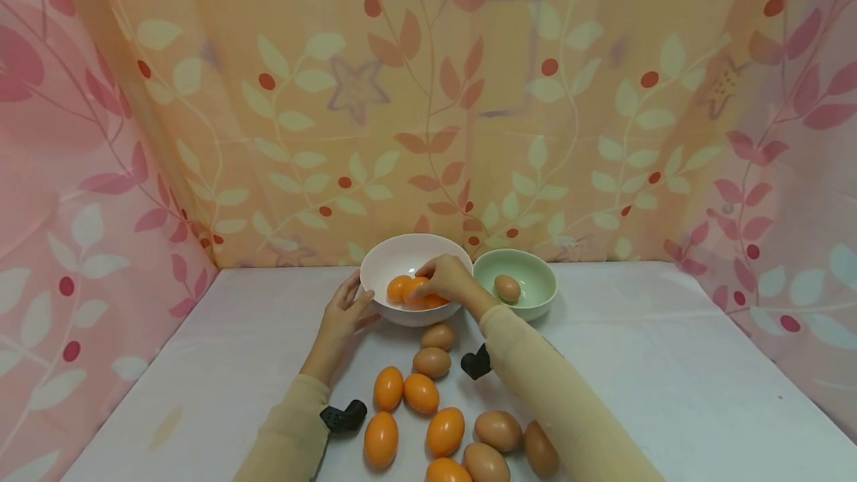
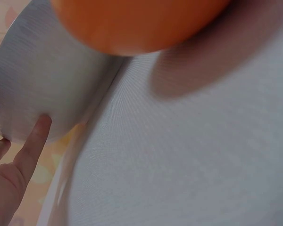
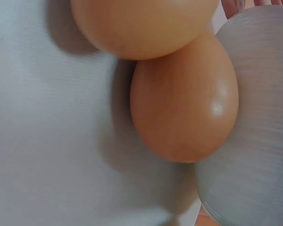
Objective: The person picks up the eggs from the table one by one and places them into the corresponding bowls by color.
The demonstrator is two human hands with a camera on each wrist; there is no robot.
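Note:
A white bowl (image 1: 416, 244) stands at the back with a few orange eggs (image 1: 398, 288) in it. My left hand (image 1: 344, 309) rests against the bowl's left side, its fingers extended along the outer wall. In the left wrist view a straight finger (image 2: 37, 136) touches that wall. Reaching over the right rim, my right hand (image 1: 447, 279) pinches an orange egg (image 1: 413, 293) inside the bowl, among the others. In the right wrist view a brown egg (image 3: 184, 103) sits right by the bowl's outer wall (image 3: 254, 117), and another overlaps it.
A green bowl (image 1: 542, 292) with one brown egg (image 1: 506, 288) stands to the right of the white one. Several orange eggs (image 1: 381, 439) and brown eggs (image 1: 498, 431) lie on the white table (image 1: 683, 378) between my forearms. A floral curtain (image 1: 428, 95) hangs behind.

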